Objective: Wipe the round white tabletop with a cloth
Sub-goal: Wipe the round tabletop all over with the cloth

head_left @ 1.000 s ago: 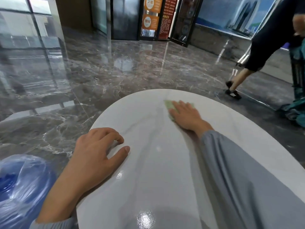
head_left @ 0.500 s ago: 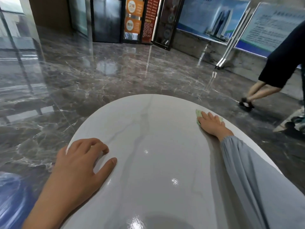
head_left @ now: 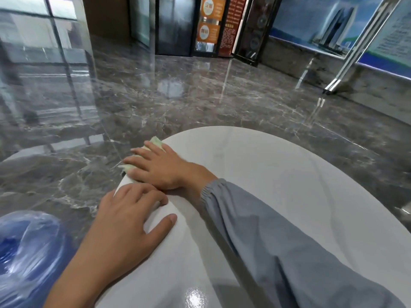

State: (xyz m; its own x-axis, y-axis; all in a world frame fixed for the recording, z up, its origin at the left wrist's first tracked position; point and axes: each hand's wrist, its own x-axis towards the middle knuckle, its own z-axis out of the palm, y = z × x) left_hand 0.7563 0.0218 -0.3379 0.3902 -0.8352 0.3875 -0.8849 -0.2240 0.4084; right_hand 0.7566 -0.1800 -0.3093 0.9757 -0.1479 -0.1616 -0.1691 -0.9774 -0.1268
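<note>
The round white tabletop (head_left: 278, 174) fills the lower right of the head view, glossy with faint grey veins. A pale green cloth (head_left: 155, 142) lies at its far left edge, poking out over the rim. My right hand (head_left: 160, 166) presses flat on the cloth with straight fingers, its grey sleeve crossing the table. Just in front of it, my left hand (head_left: 126, 221) rests on the table's left rim with fingers spread and slightly bent, holding nothing.
A blue water bottle wrapped in clear plastic (head_left: 29, 252) stands on the floor at the lower left, beside the table. Dark glossy marble floor (head_left: 178, 96) surrounds the table. Display boards on metal legs (head_left: 338, 81) stand at the far right.
My right hand has swept the cloth from the table's far right edge across to its far left edge, close to my left hand. The walking person at the right is out of view.
</note>
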